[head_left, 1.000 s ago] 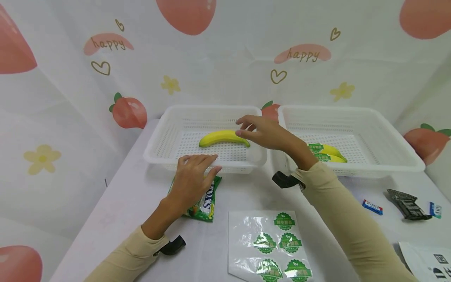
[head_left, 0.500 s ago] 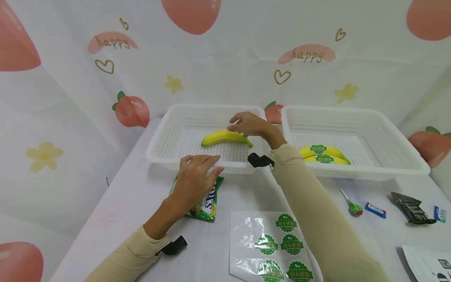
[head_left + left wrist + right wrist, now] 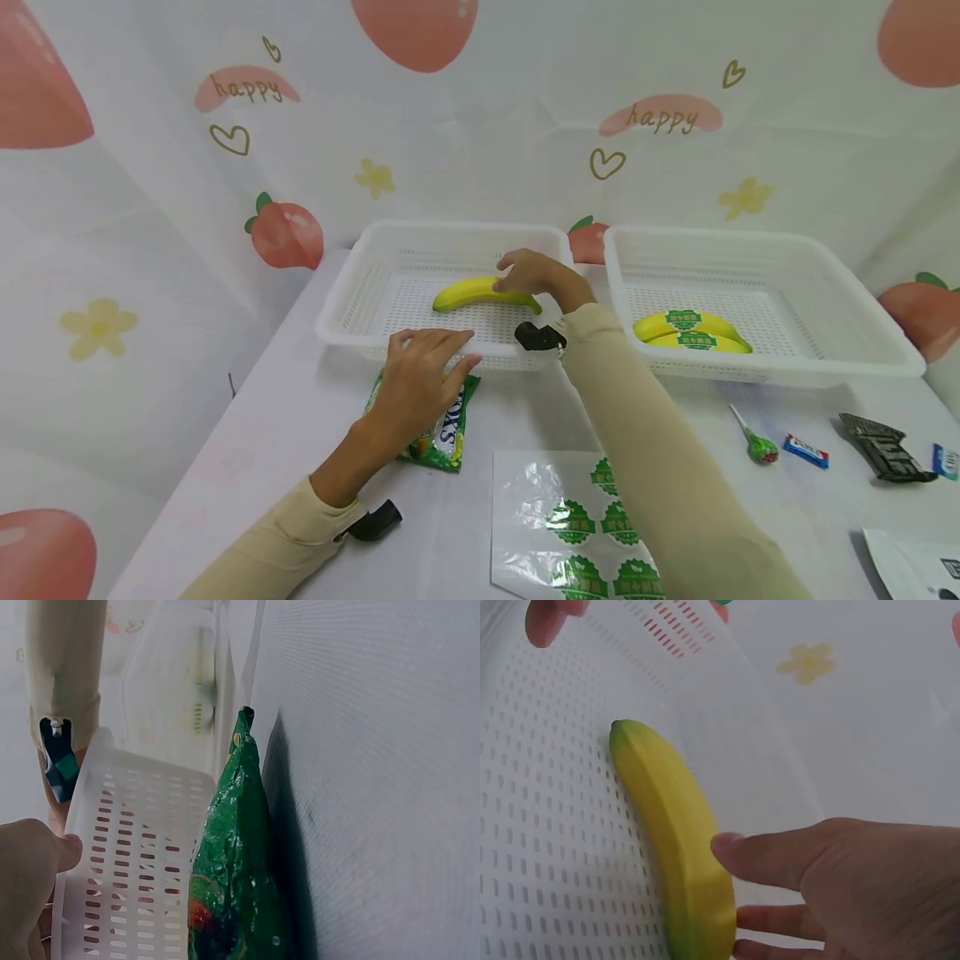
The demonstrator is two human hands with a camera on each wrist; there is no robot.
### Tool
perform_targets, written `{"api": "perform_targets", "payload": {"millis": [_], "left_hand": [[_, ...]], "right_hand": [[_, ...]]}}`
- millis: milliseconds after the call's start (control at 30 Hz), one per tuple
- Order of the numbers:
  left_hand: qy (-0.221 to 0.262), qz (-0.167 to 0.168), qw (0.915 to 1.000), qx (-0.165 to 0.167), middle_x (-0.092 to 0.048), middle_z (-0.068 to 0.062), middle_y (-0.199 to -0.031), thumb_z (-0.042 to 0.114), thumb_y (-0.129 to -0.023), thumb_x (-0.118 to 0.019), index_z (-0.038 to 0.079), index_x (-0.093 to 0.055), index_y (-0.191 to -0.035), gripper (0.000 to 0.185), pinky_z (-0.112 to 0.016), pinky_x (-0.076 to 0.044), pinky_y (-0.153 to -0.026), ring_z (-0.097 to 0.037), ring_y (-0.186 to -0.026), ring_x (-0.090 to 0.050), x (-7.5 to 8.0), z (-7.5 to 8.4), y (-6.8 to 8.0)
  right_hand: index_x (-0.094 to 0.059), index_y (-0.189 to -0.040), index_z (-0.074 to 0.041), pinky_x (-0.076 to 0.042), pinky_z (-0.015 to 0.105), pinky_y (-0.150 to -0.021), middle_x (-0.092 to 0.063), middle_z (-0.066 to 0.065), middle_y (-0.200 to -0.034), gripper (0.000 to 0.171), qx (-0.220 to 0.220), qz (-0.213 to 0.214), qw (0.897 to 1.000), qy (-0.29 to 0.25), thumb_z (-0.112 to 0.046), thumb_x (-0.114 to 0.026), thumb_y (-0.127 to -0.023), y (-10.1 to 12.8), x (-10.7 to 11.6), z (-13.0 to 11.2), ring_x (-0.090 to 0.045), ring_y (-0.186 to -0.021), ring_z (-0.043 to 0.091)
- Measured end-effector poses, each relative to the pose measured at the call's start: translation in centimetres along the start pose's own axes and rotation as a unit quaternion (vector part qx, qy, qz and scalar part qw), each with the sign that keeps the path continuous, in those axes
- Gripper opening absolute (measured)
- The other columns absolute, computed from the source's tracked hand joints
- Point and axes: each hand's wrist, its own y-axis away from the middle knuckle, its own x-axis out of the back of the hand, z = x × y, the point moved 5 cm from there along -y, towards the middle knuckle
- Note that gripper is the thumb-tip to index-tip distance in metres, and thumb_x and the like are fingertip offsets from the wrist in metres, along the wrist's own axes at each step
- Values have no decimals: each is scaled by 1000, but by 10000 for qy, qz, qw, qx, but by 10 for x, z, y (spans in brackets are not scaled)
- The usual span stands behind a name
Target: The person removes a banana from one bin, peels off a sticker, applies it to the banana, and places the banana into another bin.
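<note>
My left hand (image 3: 418, 379) grips the front rim of the left white plastic basket (image 3: 341, 337). Its thumb (image 3: 69, 852) lies on the outer wall and its fingers reach inside. Under that hand, a green candy bag (image 3: 442, 442) lies partly hidden on the table. Inside the basket is one yellow banana (image 3: 679, 832), greenish at its ends. My right hand (image 3: 536, 273) reaches down onto it from above. The thumb overlaps the near face, and the other fingers go behind the far side. Two more bananas (image 3: 693, 333) bearing green stickers lie in the right basket (image 3: 795, 367).
A sheet of round green stickers (image 3: 525, 517) lies at the front, partly covered by the right sleeve. Rightward are a lollipop (image 3: 761, 448), a small blue-red candy (image 3: 806, 451), a dark wrapped packet (image 3: 888, 450) and a white bag (image 3: 911, 554). A patterned cloth hangs behind.
My right hand has moved left and down from the basket's right side onto the banana, its fingers curling around it. The left hand keeps its place on the rim. The view has shifted slightly.
</note>
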Motion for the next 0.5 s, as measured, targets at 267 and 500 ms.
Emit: {"api": "perform_targets", "payload": {"millis": [267, 500], "left_hand": [[-14, -4, 10000, -27, -75, -10, -128, 29, -100, -77, 8, -72, -134, 40, -64, -41, -107, -32, -122, -68, -1, 0, -1], [-28, -1, 10000, 15, -75, -10, -127, 29, -99, -77, 8, -73, -134, 40, -64, -42, -107, -32, -123, -68, -1, 0, 0]], "right_hand": [[-48, -158, -12, -52, 44, -109, -47, 10, -160, 59, -333, -116, 9994, -59, -21, -70, -104, 1, -6, 3, -59, -128, 31], [-47, -158, -11, -57, 40, -103, -48, 12, -158, 63, -493, -410, 9977, -234, -12, -73, -100, 1, -11, 5, -63, -122, 30]]}}
